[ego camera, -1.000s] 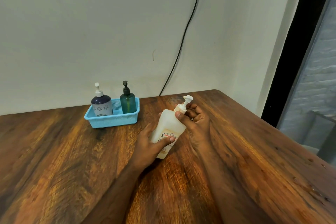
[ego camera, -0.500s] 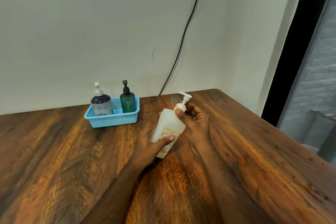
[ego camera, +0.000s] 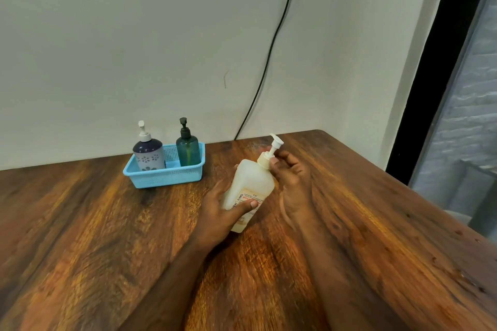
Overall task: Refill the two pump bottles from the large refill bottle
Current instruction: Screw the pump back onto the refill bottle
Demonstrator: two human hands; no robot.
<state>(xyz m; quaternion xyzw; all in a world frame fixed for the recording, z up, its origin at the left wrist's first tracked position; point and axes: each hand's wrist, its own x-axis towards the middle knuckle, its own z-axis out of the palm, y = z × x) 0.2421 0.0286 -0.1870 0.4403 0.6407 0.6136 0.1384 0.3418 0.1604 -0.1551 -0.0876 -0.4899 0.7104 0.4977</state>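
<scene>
The large whitish refill bottle (ego camera: 248, 188) stands tilted on the wooden table (ego camera: 94, 223) at centre. My left hand (ego camera: 220, 209) grips its lower body, thumb across the label. My right hand (ego camera: 289, 174) pinches the white collar of its pump top (ego camera: 270, 154), whose nozzle head sticks up and back. Two pump bottles stand in a light-blue basket (ego camera: 164, 177) at the back left: a grey-and-navy flowered one (ego camera: 148, 154) with a white pump, and a dark green one (ego camera: 187, 149) with a black pump.
A black cable (ego camera: 271, 48) runs down the pale wall to the table's back edge. The table's right edge (ego camera: 403, 185) drops off beside a dark door frame. Small wet spots lie near the table's right front.
The pump head of the refill bottle has turned and risen a little in my right hand's fingers. My left hand has kept its grip on the body.
</scene>
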